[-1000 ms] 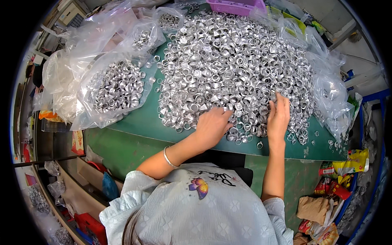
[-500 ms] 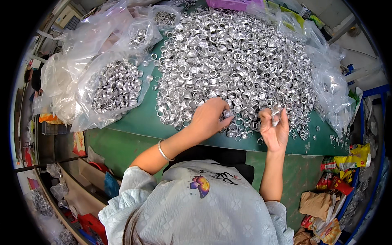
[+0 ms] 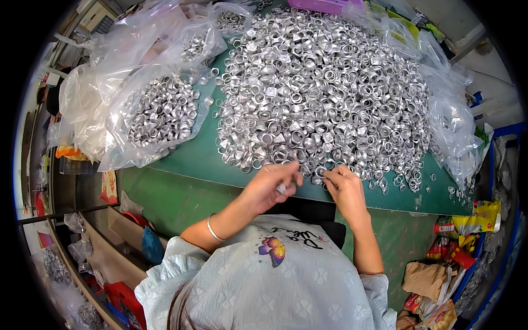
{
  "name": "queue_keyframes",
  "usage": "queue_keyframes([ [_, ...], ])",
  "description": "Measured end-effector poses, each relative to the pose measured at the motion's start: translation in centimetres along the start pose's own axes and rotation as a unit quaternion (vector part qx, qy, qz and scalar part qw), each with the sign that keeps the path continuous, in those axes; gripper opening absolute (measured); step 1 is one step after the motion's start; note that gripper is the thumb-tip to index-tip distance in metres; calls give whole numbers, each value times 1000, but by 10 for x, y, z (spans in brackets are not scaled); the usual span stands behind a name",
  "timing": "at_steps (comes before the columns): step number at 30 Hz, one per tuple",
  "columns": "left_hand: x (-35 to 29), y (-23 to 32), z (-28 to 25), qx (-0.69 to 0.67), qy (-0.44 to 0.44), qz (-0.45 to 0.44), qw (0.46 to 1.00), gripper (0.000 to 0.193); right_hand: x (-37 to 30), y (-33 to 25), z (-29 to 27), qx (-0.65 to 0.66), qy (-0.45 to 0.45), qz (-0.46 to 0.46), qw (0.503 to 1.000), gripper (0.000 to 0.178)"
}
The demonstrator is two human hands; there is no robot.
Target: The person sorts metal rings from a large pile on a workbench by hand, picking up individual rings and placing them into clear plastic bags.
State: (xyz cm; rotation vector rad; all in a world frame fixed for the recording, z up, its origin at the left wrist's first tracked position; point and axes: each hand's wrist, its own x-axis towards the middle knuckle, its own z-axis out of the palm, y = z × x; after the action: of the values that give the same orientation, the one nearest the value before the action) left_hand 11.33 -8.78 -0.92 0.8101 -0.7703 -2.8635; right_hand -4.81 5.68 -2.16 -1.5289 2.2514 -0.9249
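Note:
A broad heap of silver metal rings (image 3: pixel 324 93) covers the middle of the green table (image 3: pixel 192 165). My left hand (image 3: pixel 273 188) is just off the heap's near edge, its fingers curled around a silver ring (image 3: pixel 281 188) that shows partly between them. To its right, my right hand (image 3: pixel 346 191) reaches down to the near edge of the heap. Its thumb and forefinger are pinched on a ring (image 3: pixel 321 171) there; the fingers partly hide it.
At the left lies a clear plastic bag (image 3: pixel 118 137) with a pile of rings (image 3: pixel 163 110). More bags with rings are behind it. Another clear bag (image 3: pixel 454 129) lies along the right side. A purple basket (image 3: pixel 324 5) stands at the back; loose rings lie near the right corner.
My left hand has drawn back from the heap toward me, turning palm inward. My right hand has moved left and down from holding up a ring to the heap's near edge.

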Motion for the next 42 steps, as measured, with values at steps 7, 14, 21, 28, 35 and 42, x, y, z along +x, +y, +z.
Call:
queue_keyframes([
  [7,18,-33,1,683,170,377,602,23,11,14,-20,507,20,164,846,7],
  [14,28,-23,12,807,137,267,509,34,6,37,-11,776,13,156,610,31],
  [21,36,-36,1,710,176,346,588,35,6,4,-21,737,24,195,647,35],
  [28,18,-2,8,178,36,131,975,26,-6,-1,11,114,92,-31,989,13],
  [35,1,-12,-9,-19,-19,3,1000,26,3,-7,11,29,104,-16,994,18],
  [42,7,-50,-8,747,124,286,587,36,8,17,-1,739,39,167,651,7],
])
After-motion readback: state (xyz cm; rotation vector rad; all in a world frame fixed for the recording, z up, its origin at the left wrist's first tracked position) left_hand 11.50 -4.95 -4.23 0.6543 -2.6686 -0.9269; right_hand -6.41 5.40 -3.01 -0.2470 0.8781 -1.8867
